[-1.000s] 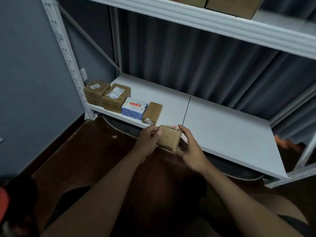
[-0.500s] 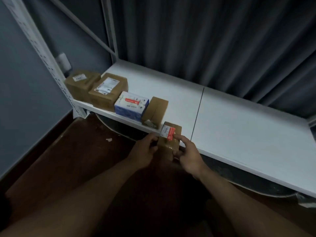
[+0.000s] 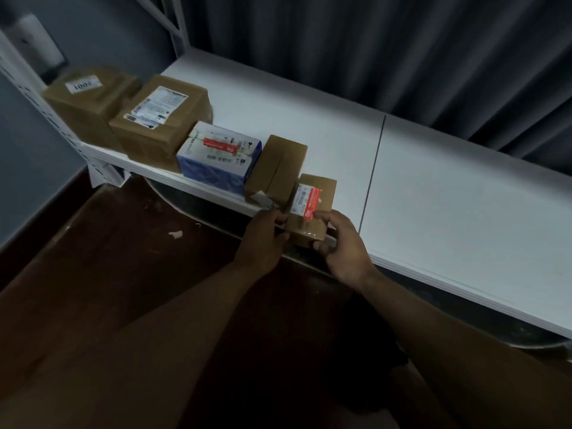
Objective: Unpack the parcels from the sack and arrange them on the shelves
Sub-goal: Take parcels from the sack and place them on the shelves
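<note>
Both my left hand [image 3: 266, 235] and right hand [image 3: 343, 243] grip a small parcel [image 3: 311, 209] at the shelf [image 3: 433, 193] edge; released overhanging, it could tip off.

Both forearms reach forward, the left hand [image 3: 263, 239] and right hand [image 3: 343, 246] curled, thumbs facing inward.
</note>
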